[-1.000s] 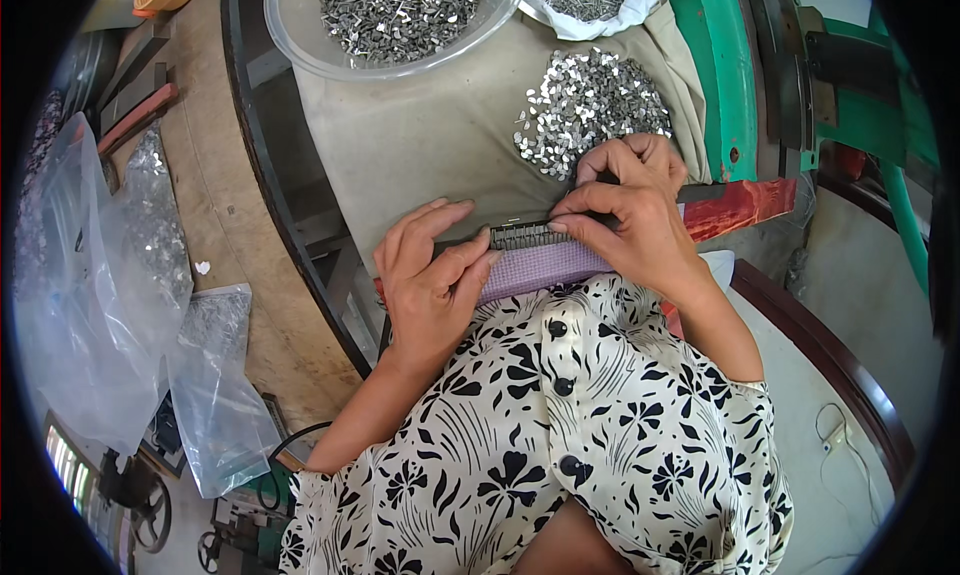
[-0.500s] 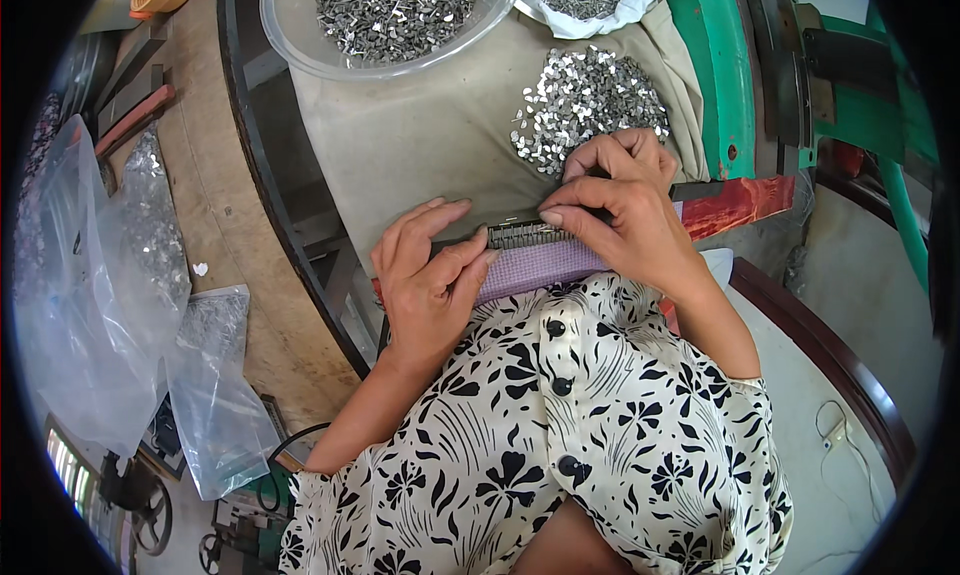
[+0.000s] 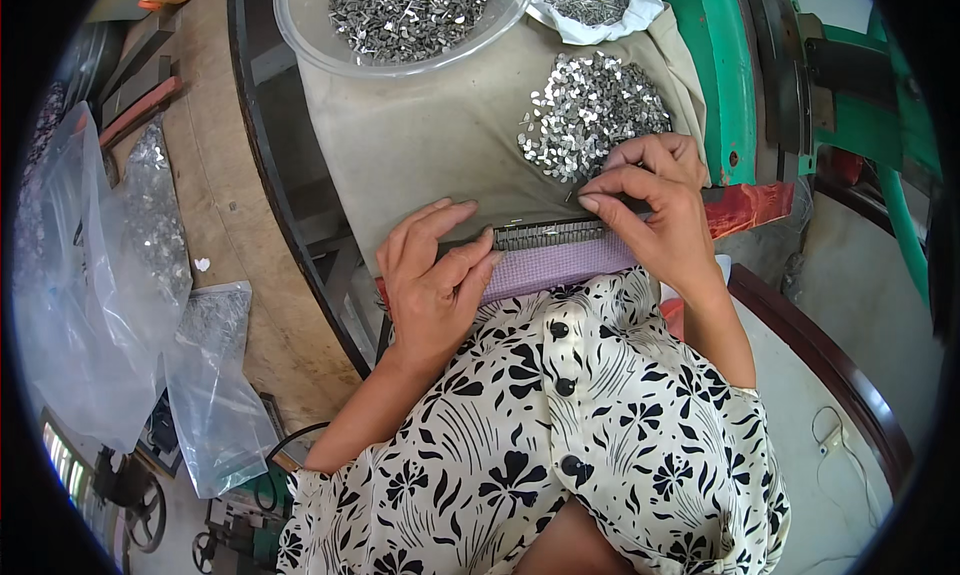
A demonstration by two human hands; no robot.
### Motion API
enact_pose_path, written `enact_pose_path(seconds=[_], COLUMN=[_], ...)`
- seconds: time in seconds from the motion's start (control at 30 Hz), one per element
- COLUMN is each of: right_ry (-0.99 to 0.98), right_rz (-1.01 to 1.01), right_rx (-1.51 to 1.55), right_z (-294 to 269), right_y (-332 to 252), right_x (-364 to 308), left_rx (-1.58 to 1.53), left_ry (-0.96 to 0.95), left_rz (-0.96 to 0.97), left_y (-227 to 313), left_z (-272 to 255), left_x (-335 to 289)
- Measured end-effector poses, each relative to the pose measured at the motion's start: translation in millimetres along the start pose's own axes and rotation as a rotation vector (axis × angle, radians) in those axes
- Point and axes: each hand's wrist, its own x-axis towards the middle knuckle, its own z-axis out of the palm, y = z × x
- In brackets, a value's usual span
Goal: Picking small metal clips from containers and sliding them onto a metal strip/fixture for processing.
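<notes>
A dark narrow bar (image 3: pixel 550 234) with a row of small upright metal pieces lies across a purple checked pad (image 3: pixel 545 267) in front of me. My left hand (image 3: pixel 432 270) grips the bar's left end between thumb and fingers. Just above the bar's right part, my right hand (image 3: pixel 655 200) is closed in a pinch, a thin, small metal piece (image 3: pixel 571 193) sticking out from its fingertips. Beyond that hand, a heap of small shiny and dark metal pieces (image 3: pixel 575 115) is spread on a beige cloth (image 3: pixel 400 145). The bar's left tip is hidden by my fingers.
A clear plastic tub (image 3: pixel 400 70) of metal pieces stands at the back, beside a white-lined container (image 3: pixel 600 33) of thin metal pins. Green machinery (image 3: pixel 715 85) borders the right. Clear plastic bags (image 3: pixel 215 395) lie on the wooden table (image 3: pixel 215 175) at left.
My right hand has moved right and slightly away from the bar, uncovering more of its row. The left hand has stayed at the bar's left end.
</notes>
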Motion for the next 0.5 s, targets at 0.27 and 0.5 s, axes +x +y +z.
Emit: enact_pose_path(seconds=[0.27,0.5], right_ry=[0.084,0.109], right_rz=[-0.076,-0.088], right_rx=[-0.156,-0.205], right_z=[7,13], right_y=[-4,-10], right_x=[-1,2], left_rx=[0.003,-0.007], left_ry=[0.011,0.000], left_rz=[0.010,0.001], left_y=[-1,1], left_z=[2,0], left_x=[0,3])
